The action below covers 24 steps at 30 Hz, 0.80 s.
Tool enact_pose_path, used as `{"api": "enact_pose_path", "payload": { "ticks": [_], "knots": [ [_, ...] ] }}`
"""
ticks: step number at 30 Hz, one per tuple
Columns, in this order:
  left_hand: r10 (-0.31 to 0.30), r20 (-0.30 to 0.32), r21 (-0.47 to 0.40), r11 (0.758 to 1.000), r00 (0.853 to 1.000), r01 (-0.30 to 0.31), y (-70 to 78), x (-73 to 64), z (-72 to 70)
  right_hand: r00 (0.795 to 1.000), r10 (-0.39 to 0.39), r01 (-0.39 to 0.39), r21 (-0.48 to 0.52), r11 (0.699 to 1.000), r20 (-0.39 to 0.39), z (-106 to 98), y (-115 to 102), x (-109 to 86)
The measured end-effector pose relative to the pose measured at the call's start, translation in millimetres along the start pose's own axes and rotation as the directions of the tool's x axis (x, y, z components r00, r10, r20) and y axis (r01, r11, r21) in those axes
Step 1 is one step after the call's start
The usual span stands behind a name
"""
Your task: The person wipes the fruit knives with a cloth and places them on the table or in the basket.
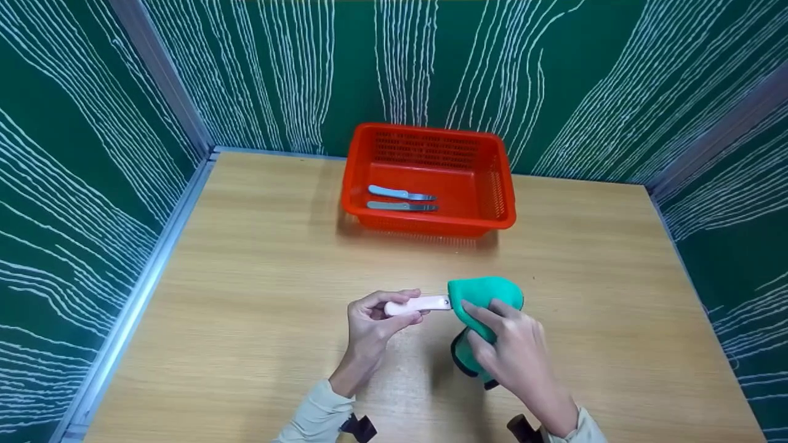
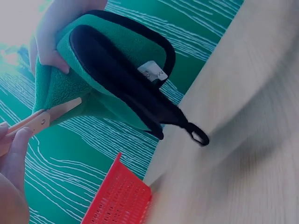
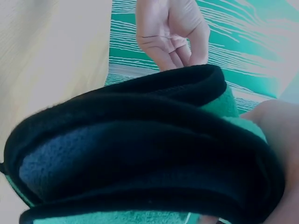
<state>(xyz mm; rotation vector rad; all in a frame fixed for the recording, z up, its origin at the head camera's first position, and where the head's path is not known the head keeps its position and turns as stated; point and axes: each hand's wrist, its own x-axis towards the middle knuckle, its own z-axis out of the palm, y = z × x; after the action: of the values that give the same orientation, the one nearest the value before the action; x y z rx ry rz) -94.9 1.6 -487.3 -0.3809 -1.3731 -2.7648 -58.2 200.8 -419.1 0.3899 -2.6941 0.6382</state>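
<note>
My left hand [image 1: 372,329] grips the pale pink handle of a folding knife [image 1: 425,303] between thumb and fingers. In the left wrist view the knife's blade [image 2: 64,108] lies against a green fleece cloth [image 2: 100,105]. This cloth has black edging, a white label [image 2: 153,71] and a small black loop [image 2: 198,134]. My right hand [image 1: 514,344] pinches the cloth around the blade, which is hidden by it in the head view. Part of the cloth hangs below the right hand. The right wrist view shows its black-edged opening [image 3: 140,105] gaping.
Behind the hands, a red plastic basket [image 1: 503,218] stands near the back wall. In it lie a folding knife with a light blue handle [image 1: 388,192] and another with a grey-green handle [image 1: 386,205]. Green, white-streaked walls [image 1: 354,74] enclose the wooden table [image 1: 258,246].
</note>
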Motion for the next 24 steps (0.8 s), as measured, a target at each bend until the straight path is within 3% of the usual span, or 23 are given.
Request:
{"api": "enact_pose_path", "payload": {
  "ticks": [9,19,24],
  "knots": [
    [0.004,-0.001,-0.046,0.999,1.0,-0.004,1.1,0.1,-0.5,0.997,0.076,-0.075,-0.029,0.997,0.012,-4.0,2.5,1.0],
    [0.019,-0.002,-0.074,0.997,1.0,-0.019,5.3,1.2,-1.8,0.994,0.107,-0.106,-0.058,0.993,0.017,-10.1,15.7,0.4],
    [0.017,0.004,-0.057,0.998,1.0,-0.017,7.0,1.9,-3.1,0.994,0.106,-0.108,-0.036,0.994,-0.036,-13.1,25.8,-2.0]
  ]
}}
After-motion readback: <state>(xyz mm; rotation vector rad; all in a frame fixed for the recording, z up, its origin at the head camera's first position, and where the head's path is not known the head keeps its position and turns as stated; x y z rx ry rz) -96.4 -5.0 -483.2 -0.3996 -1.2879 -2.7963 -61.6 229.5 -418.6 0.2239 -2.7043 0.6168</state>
